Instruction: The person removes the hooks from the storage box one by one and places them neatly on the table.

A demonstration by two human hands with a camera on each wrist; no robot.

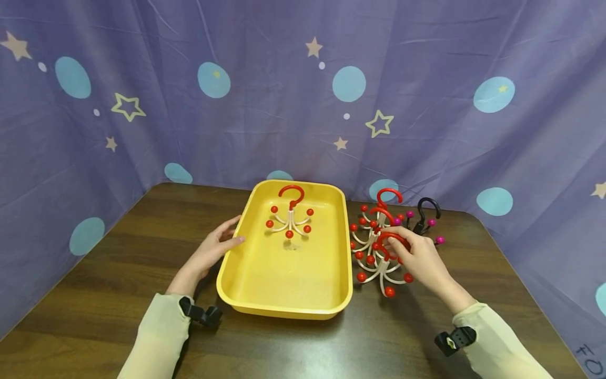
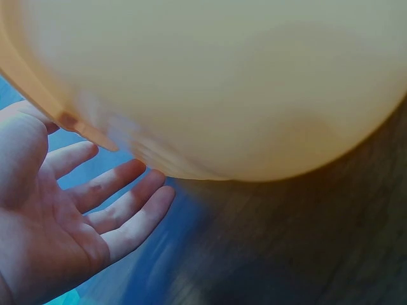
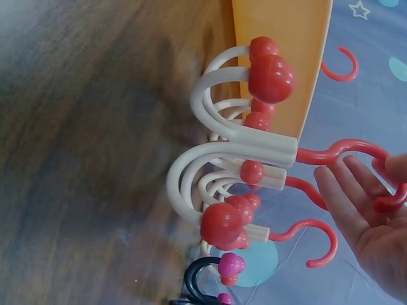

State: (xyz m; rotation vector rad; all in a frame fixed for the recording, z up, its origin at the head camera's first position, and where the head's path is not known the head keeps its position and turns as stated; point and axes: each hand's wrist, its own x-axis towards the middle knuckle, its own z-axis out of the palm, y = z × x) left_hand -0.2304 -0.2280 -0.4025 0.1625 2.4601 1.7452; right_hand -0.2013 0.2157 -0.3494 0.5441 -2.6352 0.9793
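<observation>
My left hand (image 1: 208, 256) holds the left rim of a yellow tray (image 1: 284, 308), thumb over the edge and fingers along the outer wall. In the left wrist view those fingers (image 2: 124, 206) are only slightly bent. One multi-arm hanger (image 1: 291, 217), with white arms, red ball tips and a red hook, stands upright inside the tray. Right of the tray, my right hand (image 1: 418, 260) pinches the red hook of a similar hanger (image 3: 254, 149). Whether this hanger touches the table cannot be told. More red-and-white hangers (image 1: 390, 197) cluster close behind it.
A black hanger (image 1: 428, 209) with pink balls stands at the far right of the cluster, partly hidden by my right hand. The brown wooden table (image 1: 118, 279) reaches back to a purple curtain (image 1: 284, 105) with stars and blue ovals.
</observation>
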